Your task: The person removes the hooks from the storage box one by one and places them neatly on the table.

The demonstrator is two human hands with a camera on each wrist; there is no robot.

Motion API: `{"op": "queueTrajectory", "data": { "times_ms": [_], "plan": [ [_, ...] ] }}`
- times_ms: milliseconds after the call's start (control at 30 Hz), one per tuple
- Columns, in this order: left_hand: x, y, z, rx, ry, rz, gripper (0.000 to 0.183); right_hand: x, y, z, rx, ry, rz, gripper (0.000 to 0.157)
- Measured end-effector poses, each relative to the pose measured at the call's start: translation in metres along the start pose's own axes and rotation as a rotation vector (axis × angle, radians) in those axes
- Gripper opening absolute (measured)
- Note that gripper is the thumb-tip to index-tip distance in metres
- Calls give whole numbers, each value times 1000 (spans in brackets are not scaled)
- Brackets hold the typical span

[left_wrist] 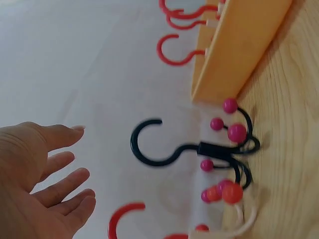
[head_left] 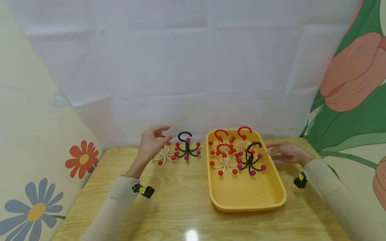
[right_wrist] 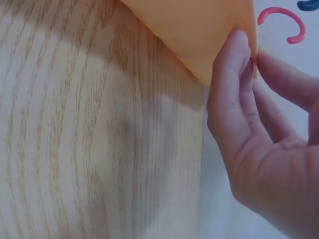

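While right hand [head_left: 284,153] pinches tray rim [head_left: 247,208], left hand [head_left: 150,142] hovers free.

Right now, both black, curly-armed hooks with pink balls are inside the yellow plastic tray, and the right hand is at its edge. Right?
Not both: the head view shows one black hook in the yellow tray, the other black hook outside, on the wooden table. The right hand is at the edge.

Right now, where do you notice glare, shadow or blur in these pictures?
Head view: a small white glare on the table, at the bottom edge of the picture; left wrist view: a slightly soft picture, with the red hook cut off by the bottom edge; right wrist view: a soft-edged shadow on the table beside the right hand.
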State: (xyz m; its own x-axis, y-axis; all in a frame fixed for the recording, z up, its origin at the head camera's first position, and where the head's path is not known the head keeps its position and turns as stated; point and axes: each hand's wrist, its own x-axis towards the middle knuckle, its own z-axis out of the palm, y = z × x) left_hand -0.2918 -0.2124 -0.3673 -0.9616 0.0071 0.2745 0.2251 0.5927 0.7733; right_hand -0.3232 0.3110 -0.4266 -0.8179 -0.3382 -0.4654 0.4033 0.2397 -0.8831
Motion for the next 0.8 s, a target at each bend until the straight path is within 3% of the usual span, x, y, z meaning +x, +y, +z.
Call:
{"op": "queueTrajectory", "data": {
  "times_ms": [533,800],
  "plan": [
    [-11,48,56,-138,-241,92,39,2,0,-1,-18,5,-5,64],
    [-12,58,79,-238,-337,55,40,-1,-2,0,-8,3,6,63]
  ]
}}
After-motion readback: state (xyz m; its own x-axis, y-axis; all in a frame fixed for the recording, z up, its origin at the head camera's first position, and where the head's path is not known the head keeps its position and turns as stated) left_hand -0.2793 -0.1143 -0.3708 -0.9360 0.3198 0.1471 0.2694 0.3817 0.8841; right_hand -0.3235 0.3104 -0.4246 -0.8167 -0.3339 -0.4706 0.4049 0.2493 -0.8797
